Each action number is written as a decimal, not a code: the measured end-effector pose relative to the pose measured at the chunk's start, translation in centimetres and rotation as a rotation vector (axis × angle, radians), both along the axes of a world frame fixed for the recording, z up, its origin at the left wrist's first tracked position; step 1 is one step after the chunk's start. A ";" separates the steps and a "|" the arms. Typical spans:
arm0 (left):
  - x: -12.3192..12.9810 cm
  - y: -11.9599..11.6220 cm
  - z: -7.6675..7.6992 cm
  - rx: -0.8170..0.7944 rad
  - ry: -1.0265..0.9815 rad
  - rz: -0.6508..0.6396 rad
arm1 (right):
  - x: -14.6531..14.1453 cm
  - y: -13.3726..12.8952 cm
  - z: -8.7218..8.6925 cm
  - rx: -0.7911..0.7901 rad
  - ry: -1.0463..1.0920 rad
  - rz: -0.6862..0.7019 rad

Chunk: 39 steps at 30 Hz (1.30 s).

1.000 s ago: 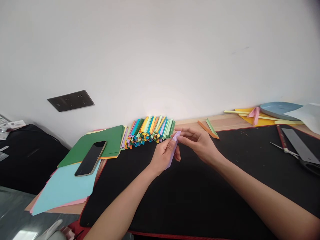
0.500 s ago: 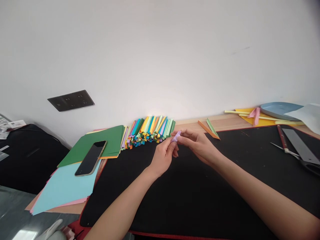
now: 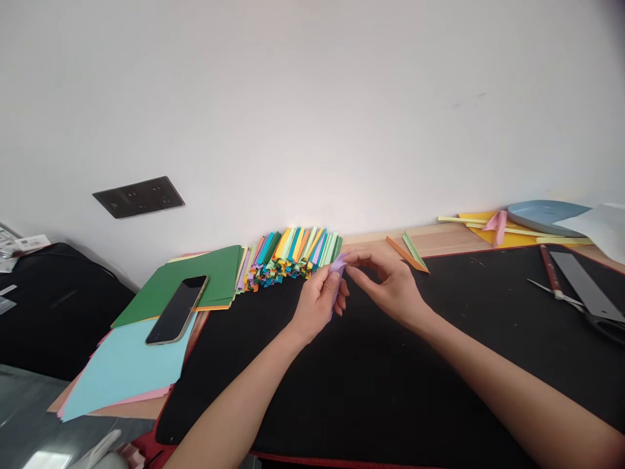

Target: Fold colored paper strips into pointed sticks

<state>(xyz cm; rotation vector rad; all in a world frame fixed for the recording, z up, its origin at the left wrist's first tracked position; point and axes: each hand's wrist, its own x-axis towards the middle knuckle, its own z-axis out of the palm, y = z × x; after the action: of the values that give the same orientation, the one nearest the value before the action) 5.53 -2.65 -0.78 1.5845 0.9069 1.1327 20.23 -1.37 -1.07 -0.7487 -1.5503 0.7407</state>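
Observation:
My left hand (image 3: pixel 316 301) is closed on a folded purple paper strip (image 3: pixel 338 264), its thumb pressed on the near face. The upper end of the strip sticks up past the thumb, and a bit of purple shows below, behind the thumb. Close on the right, my right hand (image 3: pixel 385 280) has its thumb and curved fingers apart. Its fingertips reach the strip's upper edge; whether they press on it is hard to see. Behind my left hand lies a pile of folded coloured paper strips (image 3: pixel 288 254), stacked against the wall.
A black mat (image 3: pixel 371 391) covers the desk. Green paper sheets (image 3: pixel 151 293), blue paper (image 3: pixel 127 371) and a phone (image 3: pixel 178 309) lie left. An orange folded strip (image 3: pixel 406 254) rests behind. At right are a ruler (image 3: pixel 588 286), scissors (image 3: pixel 605 326), a craft knife (image 3: pixel 551 270) and a blue tray (image 3: pixel 547 212).
The purple strip has turned more upright in my left hand, and part of it now shows below the thumb. My right thumb has moved away from the strip, opening a gap to the index finger.

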 end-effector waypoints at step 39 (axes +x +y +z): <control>-0.5 -0.2 0.7 0.059 -0.094 0.107 | 1.4 0.4 1.2 -0.367 0.013 0.351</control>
<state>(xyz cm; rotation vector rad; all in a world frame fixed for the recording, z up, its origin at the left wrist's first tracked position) 4.98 -2.87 -0.03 1.5311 0.9122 1.3085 21.64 -0.95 0.15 -0.7403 -1.5719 1.3128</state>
